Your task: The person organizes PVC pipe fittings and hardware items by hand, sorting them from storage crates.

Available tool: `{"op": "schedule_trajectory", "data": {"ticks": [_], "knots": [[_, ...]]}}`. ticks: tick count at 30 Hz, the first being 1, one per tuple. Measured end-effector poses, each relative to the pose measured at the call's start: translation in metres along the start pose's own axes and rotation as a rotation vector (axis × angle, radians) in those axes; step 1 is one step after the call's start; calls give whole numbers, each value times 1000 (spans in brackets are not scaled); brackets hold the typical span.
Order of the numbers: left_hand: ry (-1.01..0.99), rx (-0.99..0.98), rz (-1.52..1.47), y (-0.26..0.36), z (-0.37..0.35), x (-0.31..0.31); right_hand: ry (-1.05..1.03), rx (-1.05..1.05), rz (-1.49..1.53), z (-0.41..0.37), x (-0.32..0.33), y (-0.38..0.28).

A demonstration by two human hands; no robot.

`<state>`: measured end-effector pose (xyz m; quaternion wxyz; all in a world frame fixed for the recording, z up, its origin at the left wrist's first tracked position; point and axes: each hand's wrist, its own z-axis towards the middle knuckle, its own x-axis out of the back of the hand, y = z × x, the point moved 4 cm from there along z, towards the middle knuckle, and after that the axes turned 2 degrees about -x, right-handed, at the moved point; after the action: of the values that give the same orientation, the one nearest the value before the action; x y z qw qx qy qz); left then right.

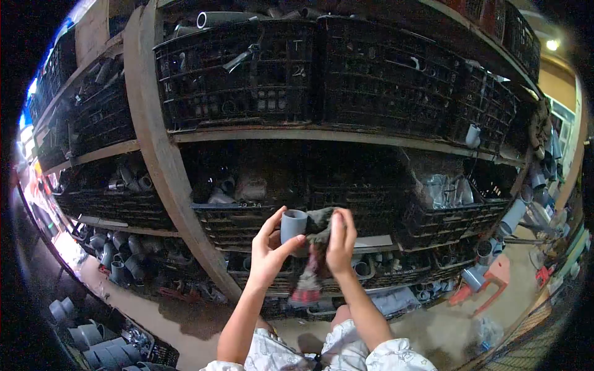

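A short grey pipe fitting (293,227) stands upright between the thumb and fingers of my left hand (270,253), its round opening facing up. Close beside it on the right, my right hand (341,242) grips a crumpled dark grey-green cloth (320,224). The cloth reaches toward the fitting's right side, and its lower part, reddish and pale, hangs down between my forearms, blurred. Whether cloth and fitting touch is hard to tell.
Wooden shelves (247,135) hold black crates (235,77) of fittings in front of me. More grey fittings lie in a crate at the lower left (111,352). A red plastic stool (492,281) stands at the right, near grey pipe pieces.
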<state>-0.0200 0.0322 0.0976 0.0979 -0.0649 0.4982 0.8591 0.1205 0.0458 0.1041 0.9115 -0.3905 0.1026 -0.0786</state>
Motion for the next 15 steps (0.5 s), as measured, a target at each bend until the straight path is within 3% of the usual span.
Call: {"op": "schedule_trajectory", "data": {"ticks": [2, 4, 6, 7, 8, 12, 15], "knots": [[41, -6, 6, -4, -2, 7, 185, 48, -13, 8, 12, -7], [61, -39, 33, -7, -5, 6, 139, -162, 325, 12, 14, -1], [56, -98, 86, -7, -7, -1, 26, 68, -60, 6, 2, -17], [48, -267, 345, -6, -7, -6, -39, -100, 13, -3, -13, -13], [181, -393, 433, -1, -9, -11, -25, -127, 72, -11, -19, -4], [312, -562, 730, 6, -7, -5, -97, -214, 98, -41, -24, -3], [255, -520, 673, 3, -7, 2, -102, -318, 179, -46, -19, 2]]}}
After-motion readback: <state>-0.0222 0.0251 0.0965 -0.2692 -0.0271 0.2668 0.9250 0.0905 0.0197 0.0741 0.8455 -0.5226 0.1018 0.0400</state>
